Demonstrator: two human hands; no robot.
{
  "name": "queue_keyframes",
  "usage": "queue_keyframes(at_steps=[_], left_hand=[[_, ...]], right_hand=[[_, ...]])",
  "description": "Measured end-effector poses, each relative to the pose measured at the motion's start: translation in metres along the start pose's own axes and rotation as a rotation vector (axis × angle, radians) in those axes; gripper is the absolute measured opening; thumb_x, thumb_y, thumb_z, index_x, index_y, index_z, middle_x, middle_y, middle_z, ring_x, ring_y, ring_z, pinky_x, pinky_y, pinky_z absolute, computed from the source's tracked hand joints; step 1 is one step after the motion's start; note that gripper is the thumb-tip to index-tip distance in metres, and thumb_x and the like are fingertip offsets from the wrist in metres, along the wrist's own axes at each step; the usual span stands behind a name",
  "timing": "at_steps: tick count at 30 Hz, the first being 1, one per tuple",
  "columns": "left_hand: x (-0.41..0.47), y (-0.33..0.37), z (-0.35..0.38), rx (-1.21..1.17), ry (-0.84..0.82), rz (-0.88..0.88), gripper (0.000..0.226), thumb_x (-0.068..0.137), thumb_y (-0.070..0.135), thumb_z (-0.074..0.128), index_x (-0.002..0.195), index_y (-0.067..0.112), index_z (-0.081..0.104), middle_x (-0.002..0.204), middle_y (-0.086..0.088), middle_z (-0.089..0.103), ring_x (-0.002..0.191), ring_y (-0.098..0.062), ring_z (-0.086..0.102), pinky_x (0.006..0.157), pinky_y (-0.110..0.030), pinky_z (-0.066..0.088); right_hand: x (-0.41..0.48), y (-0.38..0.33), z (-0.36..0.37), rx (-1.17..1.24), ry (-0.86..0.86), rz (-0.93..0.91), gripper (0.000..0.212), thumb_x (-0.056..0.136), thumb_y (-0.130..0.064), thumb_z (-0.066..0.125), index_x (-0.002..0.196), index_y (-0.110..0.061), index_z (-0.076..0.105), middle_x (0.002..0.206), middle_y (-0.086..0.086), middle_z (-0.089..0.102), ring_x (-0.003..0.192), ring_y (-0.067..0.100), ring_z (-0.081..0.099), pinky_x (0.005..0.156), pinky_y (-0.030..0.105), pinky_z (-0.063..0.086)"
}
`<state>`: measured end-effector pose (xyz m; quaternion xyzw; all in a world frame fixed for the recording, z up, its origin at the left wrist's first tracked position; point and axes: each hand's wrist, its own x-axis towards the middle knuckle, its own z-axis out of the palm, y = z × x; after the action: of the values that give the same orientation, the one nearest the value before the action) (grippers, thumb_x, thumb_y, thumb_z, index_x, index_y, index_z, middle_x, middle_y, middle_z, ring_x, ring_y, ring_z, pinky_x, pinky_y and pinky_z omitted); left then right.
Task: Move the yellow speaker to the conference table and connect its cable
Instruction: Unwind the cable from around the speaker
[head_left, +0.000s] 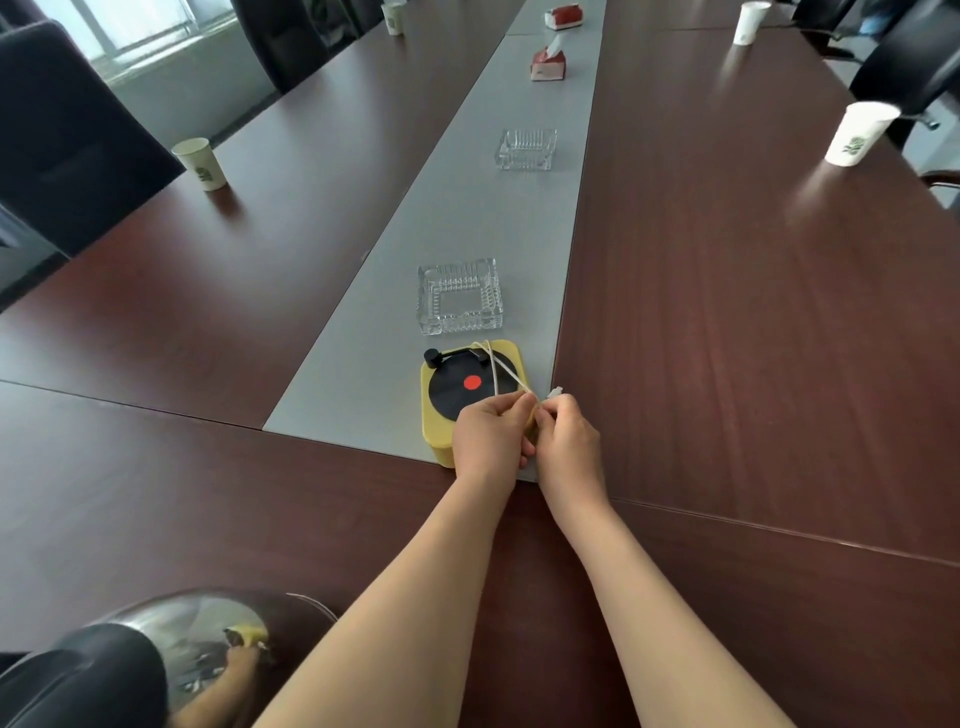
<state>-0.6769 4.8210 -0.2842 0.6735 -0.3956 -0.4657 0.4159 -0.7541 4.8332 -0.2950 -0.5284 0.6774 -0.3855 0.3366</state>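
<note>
The yellow speaker, shaped like a small record player with a black disc and a red dot, sits on the grey centre strip of the conference table. A thin white cable loops over its top. My left hand pinches the cable above the speaker's near right corner. My right hand pinches the cable right beside it, and the white plug sticks up past the fingertips. Both hands cover the speaker's near right part.
A glass ashtray stands just behind the speaker, a second ashtray farther back. Tissue boxes lie on the strip beyond. Paper cups stand at both sides. Black chairs line the table edges.
</note>
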Motion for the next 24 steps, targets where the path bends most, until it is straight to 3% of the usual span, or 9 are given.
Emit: queue_keyframes(at_steps=[4, 7, 11, 14, 16, 20, 22, 24], left_hand=[[-0.003, 0.001, 0.002, 0.029, 0.015, 0.027, 0.021, 0.090, 0.023, 0.058, 0.105, 0.018, 0.071, 0.038, 0.006, 0.051, 0.034, -0.006, 0.044, 0.050, -0.023, 0.044], [-0.003, 0.003, 0.006, 0.031, 0.008, 0.005, 0.016, 0.090, 0.019, 0.055, 0.091, 0.019, 0.071, 0.037, 0.007, 0.050, 0.031, -0.001, 0.043, 0.051, -0.022, 0.043], [-0.004, 0.005, 0.010, -0.037, -0.092, -0.052, 0.026, 0.091, 0.016, 0.055, 0.066, 0.013, 0.063, 0.030, 0.007, 0.045, 0.029, -0.003, 0.036, 0.045, -0.020, 0.035], [-0.003, 0.005, 0.009, -0.161, -0.093, -0.141, 0.018, 0.088, 0.013, 0.060, 0.071, 0.016, 0.066, 0.031, 0.009, 0.042, 0.028, -0.003, 0.032, 0.037, -0.014, 0.031], [-0.001, 0.005, 0.007, -0.226, -0.097, -0.198, 0.013, 0.086, 0.013, 0.063, 0.075, 0.017, 0.067, 0.032, 0.007, 0.041, 0.027, -0.004, 0.030, 0.035, -0.013, 0.029], [0.001, 0.006, 0.003, -0.299, -0.158, -0.267, 0.009, 0.088, 0.010, 0.060, 0.084, 0.011, 0.068, 0.032, 0.006, 0.037, 0.025, -0.004, 0.028, 0.032, -0.011, 0.024], [0.002, 0.006, 0.000, -0.312, -0.182, -0.293, 0.013, 0.090, 0.011, 0.059, 0.081, 0.012, 0.068, 0.033, 0.007, 0.036, 0.026, -0.002, 0.029, 0.031, -0.010, 0.024], [0.002, 0.007, -0.002, -0.274, -0.201, -0.309, 0.011, 0.089, 0.013, 0.060, 0.082, 0.014, 0.069, 0.034, 0.006, 0.037, 0.028, -0.003, 0.029, 0.031, -0.010, 0.024]], right_hand=[[0.001, 0.002, 0.004, 0.060, 0.021, 0.005, 0.021, 0.098, -0.017, 0.044, 0.096, -0.001, 0.057, 0.082, 0.006, 0.057, 0.076, 0.023, 0.050, 0.062, 0.030, 0.031], [-0.003, 0.008, 0.009, 0.171, 0.021, 0.016, 0.016, 0.096, -0.010, 0.046, 0.097, -0.001, 0.059, 0.090, 0.009, 0.060, 0.078, 0.021, 0.053, 0.067, 0.032, 0.041], [-0.009, 0.009, 0.012, 0.374, 0.045, 0.092, 0.020, 0.094, -0.003, 0.044, 0.096, -0.008, 0.064, 0.091, 0.001, 0.059, 0.079, 0.012, 0.053, 0.061, 0.015, 0.041], [-0.012, 0.018, 0.016, 0.294, 0.045, 0.050, 0.017, 0.092, -0.007, 0.052, 0.105, -0.006, 0.064, 0.099, 0.000, 0.059, 0.092, 0.016, 0.057, 0.074, 0.021, 0.042], [-0.012, 0.026, 0.017, 0.359, 0.026, 0.107, 0.010, 0.091, -0.013, 0.058, 0.099, -0.015, 0.063, 0.103, 0.005, 0.065, 0.096, 0.018, 0.062, 0.082, 0.029, 0.049], [-0.009, 0.035, 0.012, 0.559, -0.047, 0.187, 0.014, 0.088, -0.004, 0.063, 0.101, -0.005, 0.066, 0.094, 0.006, 0.070, 0.079, 0.002, 0.066, 0.072, 0.012, 0.052], [-0.009, 0.034, 0.012, 0.653, -0.069, 0.203, 0.017, 0.086, 0.003, 0.062, 0.103, 0.003, 0.064, 0.086, 0.000, 0.068, 0.069, -0.006, 0.066, 0.069, 0.010, 0.052], [-0.010, 0.035, 0.011, 0.668, -0.068, 0.196, 0.014, 0.086, 0.004, 0.062, 0.097, -0.002, 0.067, 0.082, -0.003, 0.069, 0.068, -0.005, 0.066, 0.070, 0.012, 0.053]])
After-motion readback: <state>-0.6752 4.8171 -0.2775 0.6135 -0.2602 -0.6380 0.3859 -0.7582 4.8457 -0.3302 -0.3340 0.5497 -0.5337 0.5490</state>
